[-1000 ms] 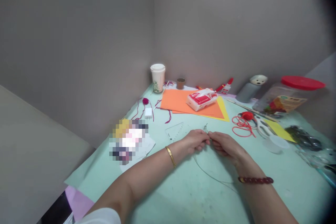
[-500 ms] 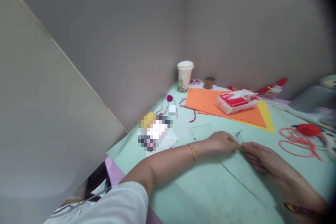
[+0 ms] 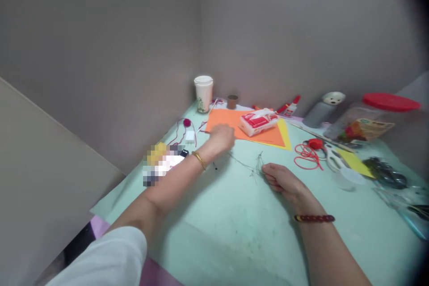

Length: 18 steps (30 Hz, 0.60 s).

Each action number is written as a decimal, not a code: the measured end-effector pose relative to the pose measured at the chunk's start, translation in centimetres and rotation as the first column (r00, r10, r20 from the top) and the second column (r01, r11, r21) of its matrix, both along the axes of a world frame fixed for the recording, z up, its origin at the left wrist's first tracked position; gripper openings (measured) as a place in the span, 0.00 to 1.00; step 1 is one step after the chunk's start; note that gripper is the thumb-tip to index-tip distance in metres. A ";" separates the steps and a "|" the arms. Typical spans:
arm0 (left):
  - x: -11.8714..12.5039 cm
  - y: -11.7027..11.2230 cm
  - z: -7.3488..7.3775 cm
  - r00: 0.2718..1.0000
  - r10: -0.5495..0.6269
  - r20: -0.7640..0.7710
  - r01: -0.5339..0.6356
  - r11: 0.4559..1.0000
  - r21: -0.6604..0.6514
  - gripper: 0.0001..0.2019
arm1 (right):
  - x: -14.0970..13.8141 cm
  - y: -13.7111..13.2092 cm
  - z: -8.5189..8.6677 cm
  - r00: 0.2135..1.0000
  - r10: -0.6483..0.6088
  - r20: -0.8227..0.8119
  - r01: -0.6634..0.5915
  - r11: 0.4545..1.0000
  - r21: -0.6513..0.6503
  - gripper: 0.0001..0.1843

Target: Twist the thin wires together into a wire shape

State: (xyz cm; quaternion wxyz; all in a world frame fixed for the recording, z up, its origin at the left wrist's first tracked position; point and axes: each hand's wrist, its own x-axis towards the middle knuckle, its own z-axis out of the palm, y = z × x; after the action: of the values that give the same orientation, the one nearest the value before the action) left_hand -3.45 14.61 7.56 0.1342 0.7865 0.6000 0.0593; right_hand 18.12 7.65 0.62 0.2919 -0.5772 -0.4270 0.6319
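A thin, dark, wire-like strand [image 3: 243,163] stretches between my two hands, low over the green table covering [image 3: 241,241]. Closed in a pinch, my right hand [image 3: 280,181] grips its right part, where small twisted loops and loose ends stick out. My left hand [image 3: 221,138], wearing a gold bracelet, is at the strand's far left end, near the front edge of the orange paper [image 3: 217,118]. Its fingers are curled and somewhat blurred, and they appear closed on that end. Under my left wrist, a clear ruler-like piece [image 3: 216,168] is partly hidden.
Behind stand a white cup [image 3: 203,94], a small brown pot [image 3: 232,101], a tissue pack [image 3: 258,123] and a glue bottle [image 3: 292,107]. To the right lie red cord [image 3: 306,156], scissors [image 3: 333,158] and a red-lidded jar [image 3: 365,120]. A pixelated phone [image 3: 164,165] lies left.
My left hand has moved away from the right one, up and left, drawing the strand between them. The view has swung right, bringing in the jar and more of the scissors.
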 end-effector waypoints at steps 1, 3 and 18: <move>1.2 -0.8 -0.7 0.991 -0.041 0.124 0.037 0.999 0.036 0.15 | 0.0 0.0 0.0 1.000 0.004 -0.006 -0.004 1.000 0.000 0.26; 3.6 -2.4 -2.6 0.935 -0.085 0.344 0.068 0.996 0.063 0.18 | 0.0 0.0 0.1 1.000 0.013 -0.021 -0.013 1.000 0.001 0.26; 5.9 -5.0 -6.3 0.842 0.049 0.537 -0.002 0.996 -0.086 0.21 | 0.2 0.4 -0.2 0.970 -0.011 -0.243 -0.003 0.998 -0.057 0.31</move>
State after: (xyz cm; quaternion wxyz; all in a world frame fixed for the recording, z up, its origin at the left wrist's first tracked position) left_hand 2.48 9.59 1.25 0.3286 0.7239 0.5505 0.2549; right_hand 18.35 8.05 0.38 0.3268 -0.5041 -0.3689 0.7092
